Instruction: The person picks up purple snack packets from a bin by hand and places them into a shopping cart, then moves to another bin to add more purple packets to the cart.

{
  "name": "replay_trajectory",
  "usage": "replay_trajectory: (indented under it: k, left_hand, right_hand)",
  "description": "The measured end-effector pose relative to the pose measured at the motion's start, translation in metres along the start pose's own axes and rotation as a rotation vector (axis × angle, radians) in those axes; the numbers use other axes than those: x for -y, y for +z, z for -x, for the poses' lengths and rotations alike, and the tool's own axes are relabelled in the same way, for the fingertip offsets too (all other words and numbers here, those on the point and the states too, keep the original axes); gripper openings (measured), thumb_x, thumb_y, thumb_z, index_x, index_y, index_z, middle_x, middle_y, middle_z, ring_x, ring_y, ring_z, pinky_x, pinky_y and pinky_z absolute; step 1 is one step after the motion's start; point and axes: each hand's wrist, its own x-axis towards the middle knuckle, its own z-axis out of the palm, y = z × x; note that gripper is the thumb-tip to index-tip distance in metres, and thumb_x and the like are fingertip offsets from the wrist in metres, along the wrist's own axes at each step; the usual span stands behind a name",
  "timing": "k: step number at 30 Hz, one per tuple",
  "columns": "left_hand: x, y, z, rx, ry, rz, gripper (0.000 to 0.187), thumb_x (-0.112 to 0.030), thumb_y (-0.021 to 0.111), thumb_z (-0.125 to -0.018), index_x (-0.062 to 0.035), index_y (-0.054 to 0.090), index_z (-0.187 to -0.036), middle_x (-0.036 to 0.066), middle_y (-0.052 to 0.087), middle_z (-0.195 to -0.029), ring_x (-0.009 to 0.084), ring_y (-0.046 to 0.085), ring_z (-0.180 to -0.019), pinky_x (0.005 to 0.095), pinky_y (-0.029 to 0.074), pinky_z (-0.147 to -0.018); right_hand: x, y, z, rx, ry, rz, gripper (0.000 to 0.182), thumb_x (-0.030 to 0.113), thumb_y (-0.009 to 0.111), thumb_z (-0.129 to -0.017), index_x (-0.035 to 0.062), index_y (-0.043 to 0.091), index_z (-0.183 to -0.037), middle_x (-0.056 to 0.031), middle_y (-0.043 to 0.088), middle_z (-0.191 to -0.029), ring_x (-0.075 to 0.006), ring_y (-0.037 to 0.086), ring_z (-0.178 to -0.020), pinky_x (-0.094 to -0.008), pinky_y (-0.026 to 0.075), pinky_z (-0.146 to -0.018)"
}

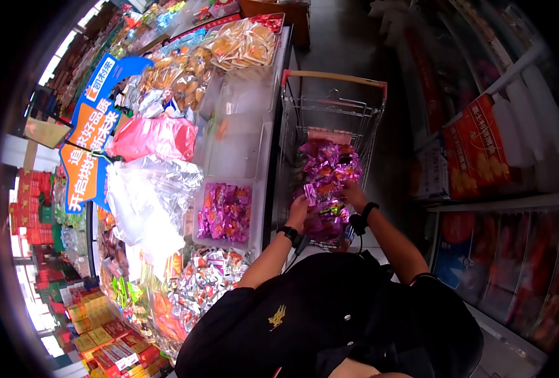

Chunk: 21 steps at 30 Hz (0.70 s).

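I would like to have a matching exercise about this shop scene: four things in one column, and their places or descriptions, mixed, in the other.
1. left hand and right hand
2. pink plastic bag
3. shopping cart
4. sign

A. in the aisle, alongside the display table
B. blue and orange, with large printed characters
C. at the purple packets inside a wire frame
D. next to the clear plastic bags

Right pairs: 1-C, 2-D, 3-A, 4-B
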Motion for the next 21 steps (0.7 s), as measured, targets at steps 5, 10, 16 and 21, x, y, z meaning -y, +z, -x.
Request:
replay_trajectory:
  k: [5, 10, 16, 21]
  left_hand:
    - [0.038, -0.004, -0.020, -0.140, 0.215, -0.494, 0.023, -0.019, 0.053, -0.086, -0.0034, 0.061, -0.102, 0.008, 0.063, -0.087, 0.0202, 0.061, -0.079, 0.0332, 0.048, -0.066]
    - [0.115, -0.073, -0.001, -0.236, 0.247, -0.965, 0.021, -0.024, 0.058, -0.077, -0.0051, 0.066, -0.081, 0.019, 0.064, -0.088, 0.0354, 0.061, -0.087, 0.0429, 0.047, -0.073]
    - [0.130, -0.118, 0.065, -0.281, 0.114, -1.164, 0.024, -0.025, 0.060, -0.074, -0.0058, 0.066, -0.087, 0.018, 0.065, -0.093, 0.0361, 0.059, -0.095, 0.0421, 0.046, -0.084]
    - [0.141, -0.154, 0.061, -0.349, 0.131, -1.122, 0.033, -0.025, 0.062, -0.074, -0.0036, 0.064, -0.099, 0.023, 0.062, -0.098, 0.0376, 0.058, -0.099, 0.0419, 0.046, -0.087]
  right_hand:
    - [-0.075, -0.069, -0.052, 0.032, -0.185, 0.201, 0.037, 0.007, 0.055, -0.086, 0.0060, 0.042, -0.121, -0.0013, 0.058, -0.082, -0.0121, 0.056, -0.073, -0.0285, 0.049, -0.069]
    - [-0.100, -0.105, -0.039, 0.162, -0.199, 0.824, 0.023, 0.019, 0.049, -0.090, 0.0024, 0.054, -0.106, -0.0142, 0.061, -0.087, -0.0277, 0.058, -0.080, -0.0382, 0.047, -0.073]
    - [-0.080, -0.104, 0.014, 0.080, -0.148, 0.888, 0.029, 0.024, 0.044, -0.091, 0.0012, 0.056, -0.104, -0.0207, 0.061, -0.098, -0.0368, 0.057, -0.094, -0.0450, 0.044, -0.080]
    - [-0.091, -0.097, 0.017, 0.082, -0.182, 0.939, 0.030, 0.027, 0.043, -0.092, 0.0023, 0.057, -0.101, -0.0222, 0.061, -0.096, -0.0390, 0.057, -0.093, -0.0463, 0.043, -0.079]
